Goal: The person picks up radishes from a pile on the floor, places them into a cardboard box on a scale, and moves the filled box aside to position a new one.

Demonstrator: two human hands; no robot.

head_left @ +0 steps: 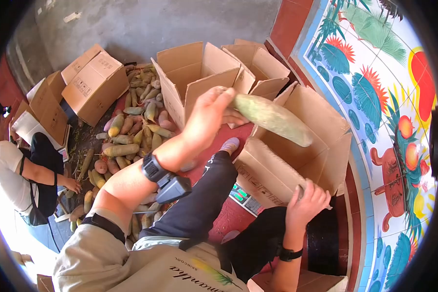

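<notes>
My left hand [209,109] is raised near the middle of the view, closed round one end of a long pale-green radish [272,119]. The radish slants down to the right, over an open cardboard box [321,117]. On the near side of this box, my right hand [309,202] has its fingers curled over the edge of a flap. Part of that grip is hidden by the fingers. Below the box, a scale with a lit green display [243,197] shows between my legs.
A heap of long radishes [124,150] and reddish roots lies left of my legs. More open boxes [199,73] stand ahead by the wall. Another carton [95,82] is at the back left. A co-worker [9,165] crouches at the far left, reaching towards the heap.
</notes>
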